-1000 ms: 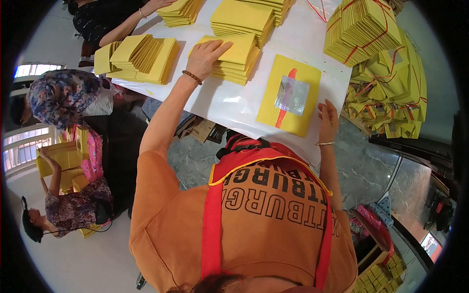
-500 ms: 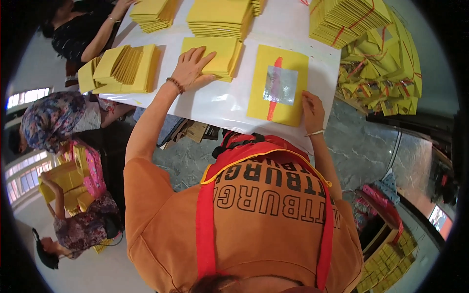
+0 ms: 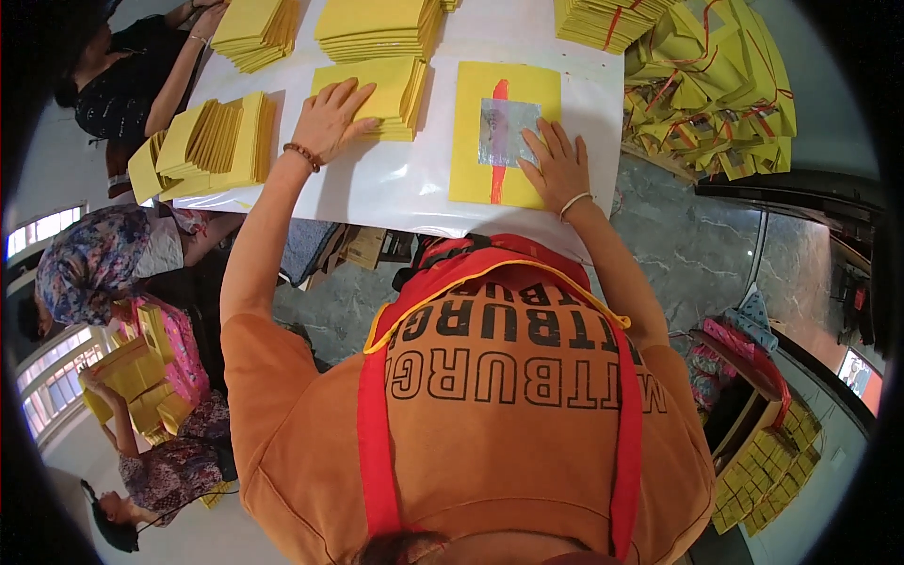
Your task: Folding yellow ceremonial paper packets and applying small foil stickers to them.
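Observation:
My left hand [image 3: 328, 122] lies with spread fingers on a short stack of folded yellow paper [image 3: 400, 87]. To its right, a yellow paper sheet [image 3: 468, 179] rests flat on the table. A red strip [image 3: 497, 186] runs lengthwise down its middle, and a shiny silver square [image 3: 499, 141] lies across the strip. My right hand [image 3: 562, 168] is spread over the sheet's right side, fingertips at the edge of the silver square. Neither hand grips anything that I can see.
The white-covered table [image 3: 372, 193] also carries fanned yellow papers [image 3: 212, 141] at left and taller yellow stacks [image 3: 372, 33] behind. Bundles tied with red string [image 3: 716, 104] are heaped beyond its right edge. A co-worker's arm [image 3: 184, 80] reaches the far left corner; other people sit at left.
My right hand has moved from the sheet's right edge onto the sheet, its fingers spreading to the silver square. My left hand stays on the stack. The whole view has shifted slightly.

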A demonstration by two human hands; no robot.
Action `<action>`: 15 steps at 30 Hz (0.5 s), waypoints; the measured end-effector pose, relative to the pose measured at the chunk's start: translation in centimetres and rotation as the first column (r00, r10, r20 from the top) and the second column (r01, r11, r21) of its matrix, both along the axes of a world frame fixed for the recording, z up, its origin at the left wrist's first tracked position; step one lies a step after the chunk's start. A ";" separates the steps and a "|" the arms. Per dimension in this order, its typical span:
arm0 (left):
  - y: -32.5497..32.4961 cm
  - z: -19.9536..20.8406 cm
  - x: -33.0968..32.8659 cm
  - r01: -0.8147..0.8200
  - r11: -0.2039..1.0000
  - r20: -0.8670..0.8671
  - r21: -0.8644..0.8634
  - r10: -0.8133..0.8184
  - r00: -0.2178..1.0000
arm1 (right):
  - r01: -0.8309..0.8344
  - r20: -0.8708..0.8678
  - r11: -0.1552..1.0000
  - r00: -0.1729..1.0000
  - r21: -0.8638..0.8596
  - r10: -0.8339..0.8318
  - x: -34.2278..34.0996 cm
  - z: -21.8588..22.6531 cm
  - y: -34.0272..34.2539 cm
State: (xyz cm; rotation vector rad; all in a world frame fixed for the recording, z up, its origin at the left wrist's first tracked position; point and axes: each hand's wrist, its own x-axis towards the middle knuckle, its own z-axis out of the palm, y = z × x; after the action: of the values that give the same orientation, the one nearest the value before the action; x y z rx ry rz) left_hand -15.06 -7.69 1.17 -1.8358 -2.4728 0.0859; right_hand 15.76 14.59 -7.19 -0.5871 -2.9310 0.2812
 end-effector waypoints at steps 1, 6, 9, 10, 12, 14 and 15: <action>0.1 0.3 0.0 -0.013 1.000 -0.001 0.003 0.013 1.000 | -0.006 -0.009 1.000 1.000 0.008 0.006 0.0 0.0 0.1; 1.9 1.8 2.3 0.037 0.990 -0.214 0.139 -0.006 0.977 | 0.002 -0.006 1.000 1.000 0.011 -0.002 -0.1 -0.3 0.2; 3.8 1.5 8.0 0.178 0.947 0.151 0.266 -0.223 0.963 | -0.004 -0.036 1.000 0.999 -0.001 0.004 0.0 -0.5 0.4; 4.1 0.3 10.3 0.246 0.925 0.238 0.291 -0.319 0.917 | -0.001 -0.055 1.000 0.998 0.010 0.002 -0.1 -0.6 0.4; 4.3 -1.3 14.0 0.407 0.857 0.098 0.316 -0.456 0.885 | 0.005 -0.071 1.000 0.997 0.017 -0.004 0.0 -0.6 0.2; 3.9 -3.0 14.9 0.392 0.879 0.151 0.272 -0.442 0.884 | 0.006 -0.074 1.000 0.997 0.000 -0.006 0.0 -0.4 0.2; 3.9 -3.2 15.2 0.380 0.897 0.203 0.225 -0.425 0.882 | 0.010 -0.073 1.000 0.997 -0.001 -0.010 0.0 -0.4 0.2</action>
State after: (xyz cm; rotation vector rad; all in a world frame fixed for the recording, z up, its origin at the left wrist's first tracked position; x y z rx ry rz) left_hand 0.09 -3.77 -2.06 -2.3516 -2.0795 -0.3970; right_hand 15.72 14.75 -7.60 -0.5788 -2.8576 0.2964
